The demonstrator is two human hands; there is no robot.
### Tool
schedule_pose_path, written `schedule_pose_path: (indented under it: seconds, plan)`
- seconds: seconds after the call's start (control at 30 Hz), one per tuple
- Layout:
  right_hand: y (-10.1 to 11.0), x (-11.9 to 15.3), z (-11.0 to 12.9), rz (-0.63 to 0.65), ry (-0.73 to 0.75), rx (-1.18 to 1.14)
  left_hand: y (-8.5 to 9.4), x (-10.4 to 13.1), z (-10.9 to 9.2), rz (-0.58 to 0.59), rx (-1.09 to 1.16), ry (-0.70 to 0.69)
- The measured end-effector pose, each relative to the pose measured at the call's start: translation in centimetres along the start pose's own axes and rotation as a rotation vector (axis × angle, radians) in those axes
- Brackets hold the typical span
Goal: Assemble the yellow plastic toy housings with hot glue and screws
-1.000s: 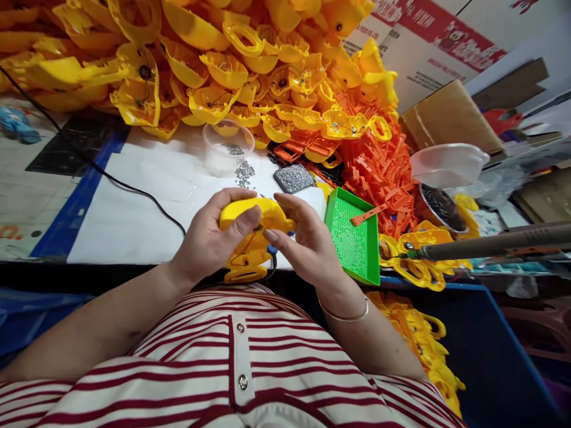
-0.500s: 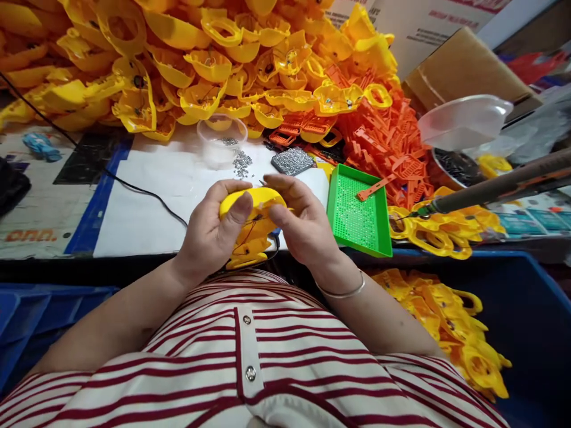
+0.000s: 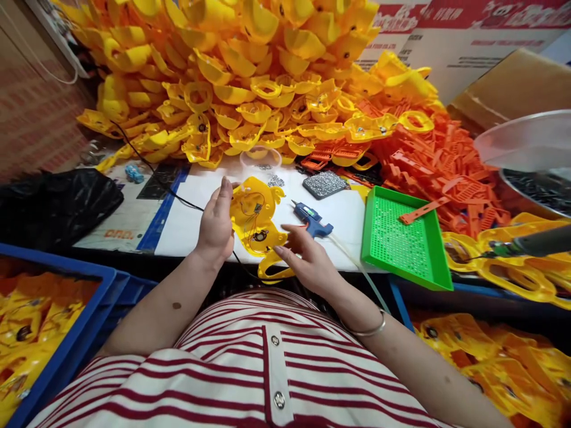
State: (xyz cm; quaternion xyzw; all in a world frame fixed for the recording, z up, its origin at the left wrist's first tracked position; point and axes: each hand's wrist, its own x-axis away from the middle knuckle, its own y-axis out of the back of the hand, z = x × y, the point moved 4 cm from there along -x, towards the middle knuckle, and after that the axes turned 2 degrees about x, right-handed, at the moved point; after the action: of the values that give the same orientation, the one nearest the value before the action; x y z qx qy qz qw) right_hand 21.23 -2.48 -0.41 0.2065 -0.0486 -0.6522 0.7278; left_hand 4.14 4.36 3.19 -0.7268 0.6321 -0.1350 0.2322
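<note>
A yellow plastic shell with thin wires and a small round part inside rests in my left hand, its hollow side facing me. My left fingers are behind the shell and the thumb points up beside its edge. My right hand is at the shell's lower right, thumb and forefinger close to its rim near a yellow loop; whether they touch it is unclear. On the white sheet, just beyond my right hand, lies a blue glue gun.
Yellow shells are heaped at the back, orange strips at the right. A green tray holds one orange strip. A dark block of screws lies behind the glue gun. Blue crates flank me; a grey screwdriver juts in from the right.
The view has shifted, showing more on the left. The shell has turned to show its wired inside, my right hand has moved lower and away from its top, and the glue gun is now uncovered.
</note>
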Motion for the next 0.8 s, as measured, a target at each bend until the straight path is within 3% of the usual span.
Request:
schedule_pose_path:
  seconds: [0.1, 0.17, 0.27, 0.4, 0.5, 0.7, 0.8]
  plan:
    - [1.4, 0.3, 2.0, -0.322, 0.29, 0.35, 0.3, 0.1, 0.4, -0.026, 0.0, 0.027]
    - [1.6, 0.1, 3.7, -0.409, 0.442, 0.535, 0.1, 0.3, 0.6, -0.022, -0.005, 0.046]
    - [1.0, -1.1, 5.9, -0.378, 0.535, 0.772, -0.5, 1.0, 0.6, 0.031, -0.017, 0.062]
    - [0.1, -3.0, 7.5, -0.287, 0.54, 0.93, -1.0, 1.9, 0.3, 0.093, -0.047, 0.045]
    - [0.0, -3.7, 7.4, -0.234, 0.499, 0.952, -0.9, 2.0, 0.4, 0.114, -0.05, 0.045]
    - [-0.4, -3.0, 6.0, -0.176, 0.431, 0.907, -0.4, 1.6, 1.3, 0.047, -0.039, 0.103]
    - [-1.3, -2.7, 5.5, -0.169, 0.457, 0.918, -0.5, 1.7, 1.6, 0.052, -0.032, 0.138]
